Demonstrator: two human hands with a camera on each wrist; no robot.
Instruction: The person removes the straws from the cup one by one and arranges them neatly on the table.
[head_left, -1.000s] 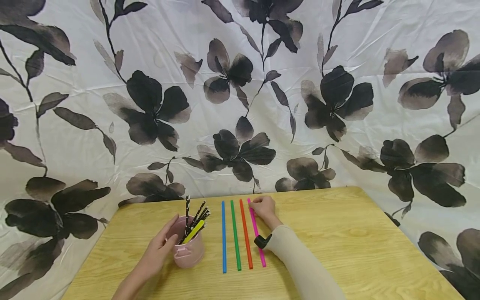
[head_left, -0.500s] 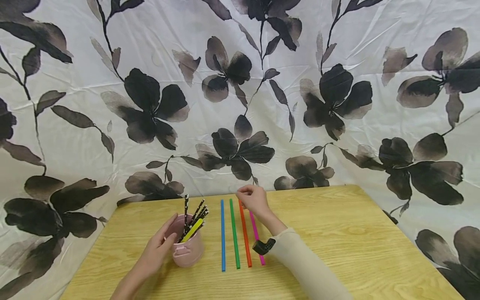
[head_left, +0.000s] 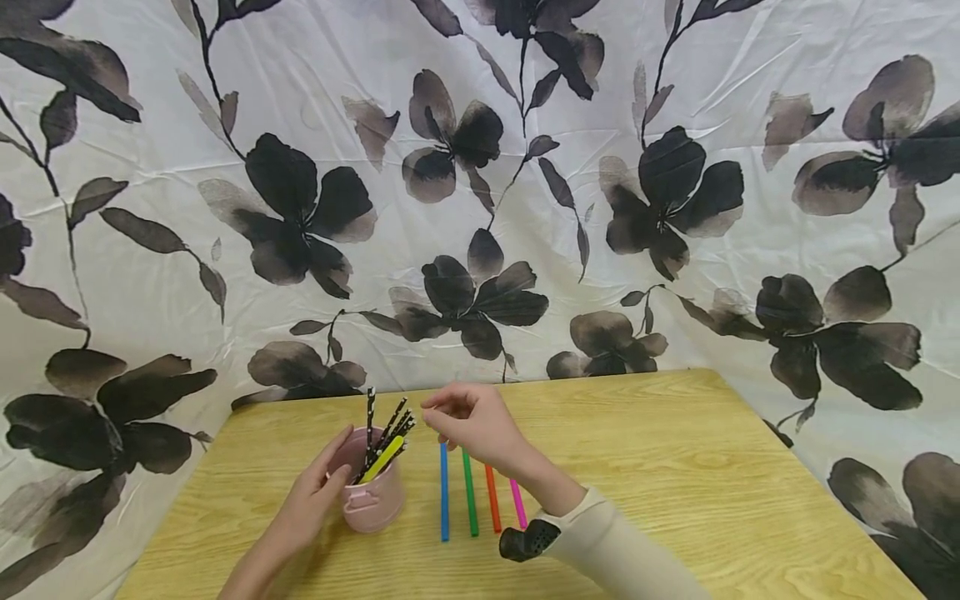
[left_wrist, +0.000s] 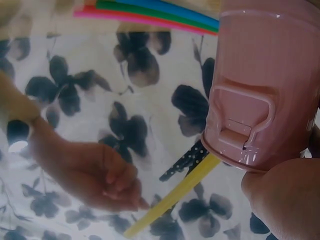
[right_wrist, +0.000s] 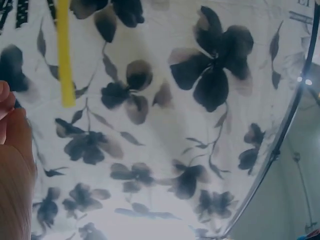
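My left hand grips the rim of a pink metal bucket, which stands on the table with a small wire handle on its side. Inside it lean several black straws with white dots and a yellow straw. Just right of these straw tops, my right hand hovers with fingers loosely bent, holding nothing visible. Below it, a blue straw, a green straw, a red straw and a magenta straw lie side by side; the hand and forearm hide their far ends.
The wooden table extends to both sides, its far edge meeting a white cloth backdrop printed with dark flowers. A black device is strapped at the right wrist, over the near ends of the straws.
My right hand has left the far end of the magenta straw and moved left, over the other laid straws, towards the bucket. The left hand keeps its hold on the bucket.
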